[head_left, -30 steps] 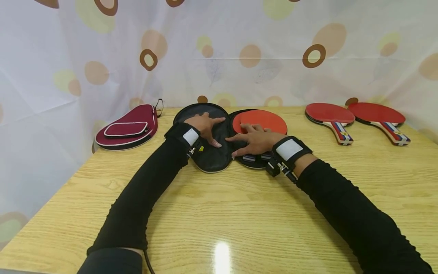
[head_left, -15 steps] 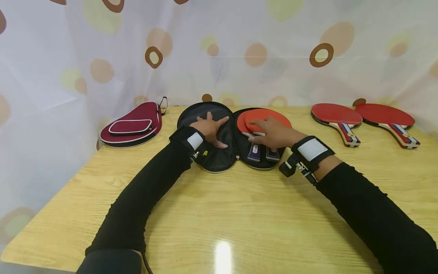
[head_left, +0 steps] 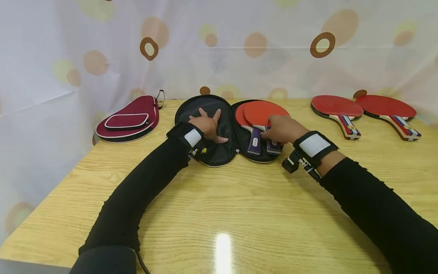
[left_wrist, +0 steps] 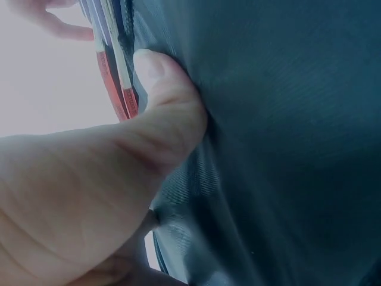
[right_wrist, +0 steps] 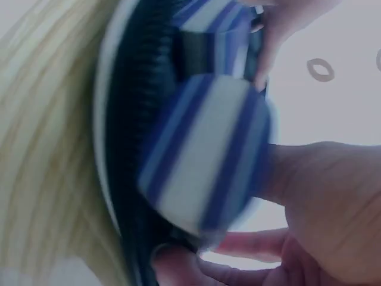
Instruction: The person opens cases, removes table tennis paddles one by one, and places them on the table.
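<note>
A black zip case (head_left: 220, 154) lies spread on the table in the head view. My left hand (head_left: 208, 127) rests on its left half with the fingers spread; in the left wrist view its thumb (left_wrist: 172, 98) presses the dark fabric (left_wrist: 292, 125). Two red table tennis paddles with blue handles overlap in the right half: the left paddle (head_left: 254, 144) and the right paddle (head_left: 265, 111). My right hand (head_left: 287, 129) grips the right paddle's handle. In the right wrist view, the striped handle end (right_wrist: 205, 158) sits between thumb and fingers, somewhat blurred.
A maroon paddle case (head_left: 124, 120) with a small front pouch lies at the back left of the wooden table (head_left: 191, 213). Two more red paddles, one nearer (head_left: 337, 106) and one farther right (head_left: 386, 107), lie at the back right. A patterned cloth (head_left: 219, 42) hangs behind.
My right hand has lifted off the case's middle, moved right and taken hold of the right paddle's handle, uncovering both handles. My left hand has stayed on the left half.
</note>
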### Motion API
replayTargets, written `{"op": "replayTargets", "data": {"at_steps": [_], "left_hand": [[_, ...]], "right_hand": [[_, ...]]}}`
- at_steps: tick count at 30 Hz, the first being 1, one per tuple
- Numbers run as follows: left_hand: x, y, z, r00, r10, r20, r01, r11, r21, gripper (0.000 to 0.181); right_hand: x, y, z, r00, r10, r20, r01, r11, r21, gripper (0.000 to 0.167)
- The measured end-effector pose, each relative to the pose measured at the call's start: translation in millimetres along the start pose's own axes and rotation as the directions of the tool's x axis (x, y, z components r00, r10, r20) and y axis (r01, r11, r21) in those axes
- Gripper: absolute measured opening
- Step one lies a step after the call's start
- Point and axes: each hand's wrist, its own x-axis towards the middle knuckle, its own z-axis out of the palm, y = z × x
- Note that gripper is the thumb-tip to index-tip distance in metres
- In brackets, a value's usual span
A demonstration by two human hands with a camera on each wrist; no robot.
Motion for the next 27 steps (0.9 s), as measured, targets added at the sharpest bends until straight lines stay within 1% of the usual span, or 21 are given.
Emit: {"op": "replayTargets", "data": {"at_steps": [2, 4, 6, 12, 17, 22, 27], "left_hand": [[-1.2, 0.0, 0.0, 1.000, -0.017, -0.004, 0.017, 1.000, -0.004, 0.108], [-2.5, -0.3, 0.0, 1.000, -0.026, -0.007, 0.026, 1.000, 0.002, 0.108], [-3.7, -0.7, 0.0, 1.000, -0.027, -0.003, 0.027, 1.000, 0.013, 0.107], [-5.1, -0.2, -0.2, 1.000, -0.030, -0.001, 0.030, 0.999, 0.039, 0.107], [-2.1, 1.5, 0.0, 1.000, -0.026, -0.001, 0.026, 0.999, 0.033, 0.107], [-1.2, 3.4, 0.4, 1.000, -0.013, 0.001, 0.013, 0.999, 0.032, 0.107], [-2.4, 6.4, -1.5, 1.000, -0.008, -0.003, 0.008, 1.000, 0.028, 0.108]], "right_hand": [[3.8, -1.7, 1.8, 0.999, 0.003, -0.032, -0.003, 1.000, 0.003, 0.025], [7.8, -2.4, 4.2, 0.998, 0.007, -0.058, -0.007, 1.000, 0.005, 0.023], [10.6, -3.0, 6.7, 0.997, 0.012, -0.081, -0.011, 1.000, 0.011, 0.025], [12.9, -0.8, 10.3, 0.990, 0.017, -0.142, -0.018, 1.000, -0.003, 0.039], [12.5, 4.0, 10.6, 0.987, -0.001, -0.159, -0.001, 1.000, -0.015, 0.037], [11.4, 8.7, 8.3, 0.982, -0.023, -0.185, 0.014, 0.999, -0.050, 0.037], [4.9, 13.5, -0.8, 0.965, -0.038, -0.258, 0.024, 0.998, -0.057, 0.039]]}}
